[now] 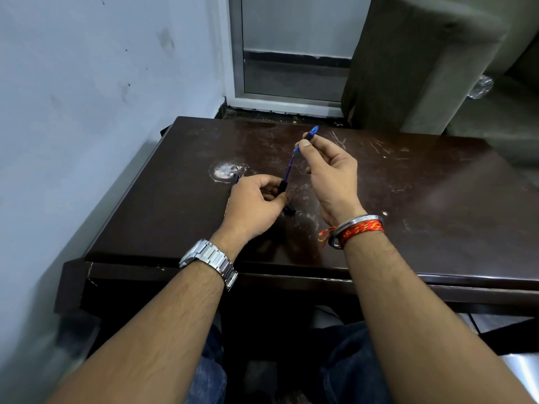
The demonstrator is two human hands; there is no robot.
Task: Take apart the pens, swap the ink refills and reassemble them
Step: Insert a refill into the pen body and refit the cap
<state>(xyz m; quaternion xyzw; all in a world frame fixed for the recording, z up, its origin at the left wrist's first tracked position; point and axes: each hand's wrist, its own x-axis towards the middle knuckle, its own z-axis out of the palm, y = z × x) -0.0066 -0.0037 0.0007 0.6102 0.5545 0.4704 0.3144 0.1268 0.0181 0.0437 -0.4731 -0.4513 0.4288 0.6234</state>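
Clearly, both hands are raised a little above the dark brown table (423, 205), and they hold one pen which is pulled apart. The right hand (331, 173) pinches the pen barrel (311, 133) between thumb and forefinger; the barrel's blue end sticks out past the fingertips, pointing away from the person. The other fingers of this hand are loosely curled and touch nothing. From the barrel a thin blue ink refill (290, 164) comes down in a slanted line toward the left hand (253, 201). The left hand grips the black grip piece (283, 186) at the lower end of the refill, with thumb and curled fingers closed round it.

A small dark piece (290, 211) lies on the table just beside the left thumb; what it is I cannot tell. A blue bit (237, 178) shows behind the left knuckles, mostly hidden. Near it the tabletop has a white worn spot (226, 170).

The left wrist wears a steel wristwatch (210, 259). The right wrist wears a metal bangle (354, 223) and a red-orange thread (363, 228). A pale wall (87, 97) stands at the left.
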